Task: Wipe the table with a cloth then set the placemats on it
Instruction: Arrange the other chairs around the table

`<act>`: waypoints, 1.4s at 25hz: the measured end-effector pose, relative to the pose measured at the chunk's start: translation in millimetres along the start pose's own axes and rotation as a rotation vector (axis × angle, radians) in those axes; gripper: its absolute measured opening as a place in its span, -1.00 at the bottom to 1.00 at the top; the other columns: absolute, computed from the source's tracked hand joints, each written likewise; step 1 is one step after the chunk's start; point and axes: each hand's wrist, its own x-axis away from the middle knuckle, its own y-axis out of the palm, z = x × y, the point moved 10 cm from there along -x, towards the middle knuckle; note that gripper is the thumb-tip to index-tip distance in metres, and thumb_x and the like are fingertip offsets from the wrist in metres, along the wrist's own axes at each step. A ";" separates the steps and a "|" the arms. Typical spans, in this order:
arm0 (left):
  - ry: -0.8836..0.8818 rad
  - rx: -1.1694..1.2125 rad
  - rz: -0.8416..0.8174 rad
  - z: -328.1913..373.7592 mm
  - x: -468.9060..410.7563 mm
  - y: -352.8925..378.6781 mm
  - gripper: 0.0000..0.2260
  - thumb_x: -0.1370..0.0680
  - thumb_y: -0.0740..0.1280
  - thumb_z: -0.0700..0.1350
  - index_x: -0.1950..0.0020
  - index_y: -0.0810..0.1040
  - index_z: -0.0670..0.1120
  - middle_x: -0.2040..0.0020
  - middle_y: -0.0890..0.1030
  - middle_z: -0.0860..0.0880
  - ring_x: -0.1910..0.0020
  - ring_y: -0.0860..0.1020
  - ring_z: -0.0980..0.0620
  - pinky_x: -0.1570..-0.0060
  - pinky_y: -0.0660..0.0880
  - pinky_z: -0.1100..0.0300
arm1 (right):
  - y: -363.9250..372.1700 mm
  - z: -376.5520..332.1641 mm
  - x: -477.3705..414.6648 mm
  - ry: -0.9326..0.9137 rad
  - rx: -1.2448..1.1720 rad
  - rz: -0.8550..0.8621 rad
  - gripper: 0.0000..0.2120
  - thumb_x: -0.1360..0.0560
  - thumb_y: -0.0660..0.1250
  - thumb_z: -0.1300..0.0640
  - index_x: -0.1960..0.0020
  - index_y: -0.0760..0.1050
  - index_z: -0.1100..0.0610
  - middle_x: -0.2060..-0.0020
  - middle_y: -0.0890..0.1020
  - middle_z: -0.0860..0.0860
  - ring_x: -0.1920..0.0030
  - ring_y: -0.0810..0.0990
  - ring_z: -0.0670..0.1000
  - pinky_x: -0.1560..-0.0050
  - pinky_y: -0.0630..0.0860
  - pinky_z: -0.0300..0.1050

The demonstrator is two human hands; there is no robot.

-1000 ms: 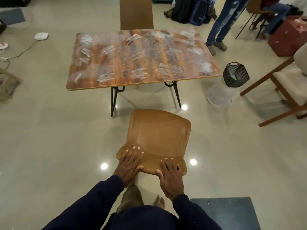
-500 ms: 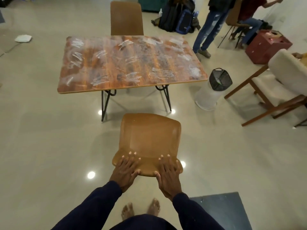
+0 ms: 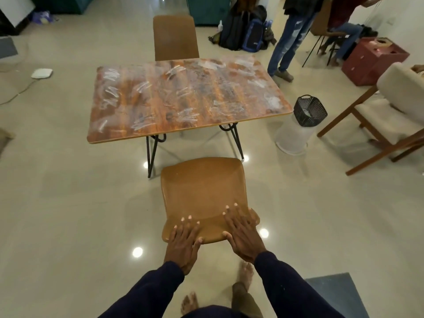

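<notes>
Chair (image 3: 202, 187) has swung slightly since half a second ago: the right end of its backrest now sits further forward than the left, and the right foot (image 3: 245, 275) is stepped ahead of the left one where both were level before.

Head view:
- Left hand (image 3: 183, 242) holds the backrest top edge at 6 o'clock of the seat, fingers laid flat over the front face, thumb hooked at the rim.
- Right hand (image 3: 241, 235) has the same hold just beside it, at 5 o'clock and a bit further forward.
- Table (image 3: 160, 106) stands at 12 o'clock of the chair, apart from it. Its wood top is covered in white smears.
- Second chair (image 3: 175, 37) sits at the table's far edge, 12 o'clock.
- Black basket (image 3: 310, 111) on a white cylinder, just off the table's 3 o'clock corner.
- Wooden armchair (image 3: 390, 111) beyond that at 3 o'clock.
- Person in jeans (image 3: 289, 42) stands at 1 o'clock, with backpacks (image 3: 243, 33) near them.
</notes>
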 end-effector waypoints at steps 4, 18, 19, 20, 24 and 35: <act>-0.082 0.053 0.029 22.3 -17.0 2.4 -0.34 -0.69 -0.36 0.29 -0.70 0.15 0.11 -0.72 0.03 -0.02 -0.71 -0.06 -0.07 -0.60 -0.22 0.06 | -6.3 31.8 -37.5 -0.140 0.085 -0.075 -0.35 -0.75 -0.17 -0.22 -0.63 0.29 0.14 -0.66 0.23 0.15 -0.68 0.08 0.25 -0.53 0.04 0.45; -0.366 0.056 0.111 97.9 -39.5 31.7 -0.48 -0.78 -0.13 0.15 -0.63 0.30 -0.04 -0.59 0.41 -0.14 -0.59 0.23 -0.12 -0.59 -0.06 0.00 | 3.1 115.0 -70.4 -0.369 0.030 -0.210 -0.40 -0.75 -0.10 -0.23 -0.60 0.34 0.08 -0.58 0.40 0.07 -0.62 0.29 0.18 -0.56 0.06 0.27; -0.387 0.054 0.116 98.4 -38.9 32.3 -0.48 -0.78 -0.13 0.15 -0.63 0.29 -0.05 -0.59 0.41 -0.14 -0.59 0.23 -0.12 -0.59 -0.06 0.00 | 4.2 115.0 -70.4 -0.376 0.019 -0.209 -0.40 -0.75 -0.09 -0.24 -0.61 0.33 0.08 -0.59 0.38 0.07 -0.63 0.27 0.18 -0.55 0.06 0.27; -0.406 0.057 0.111 98.1 -40.5 32.2 -0.48 -0.78 -0.12 0.15 -0.63 0.29 -0.05 -0.59 0.41 -0.15 -0.59 0.24 -0.13 -0.59 -0.05 -0.01 | 4.4 114.7 -70.9 -0.389 0.015 -0.207 -0.40 -0.75 -0.08 -0.24 -0.61 0.32 0.08 -0.59 0.38 0.07 -0.63 0.27 0.18 -0.55 0.07 0.27; -0.426 -0.011 0.061 103.3 -49.3 30.4 -0.46 -0.77 -0.12 0.17 -0.65 0.25 -0.07 -0.64 0.30 -0.13 -0.61 0.22 -0.15 -0.61 -0.06 -0.05 | 4.8 122.9 -78.6 -0.387 -0.026 -0.218 -0.40 -0.74 -0.08 -0.25 -0.60 0.33 0.06 -0.59 0.38 0.07 -0.62 0.28 0.22 -0.58 0.20 0.32; -0.513 0.030 0.101 149.6 -71.5 29.9 -0.45 -0.72 0.01 0.15 -0.64 0.25 -0.10 -0.61 0.37 -0.18 -0.57 0.36 -0.23 -0.58 0.21 -0.19 | -12.5 152.9 -122.2 -0.519 0.064 -0.201 -0.34 -0.72 -0.19 -0.27 -0.65 0.25 0.04 -0.62 0.31 0.11 -0.63 0.21 0.29 -0.57 0.18 0.37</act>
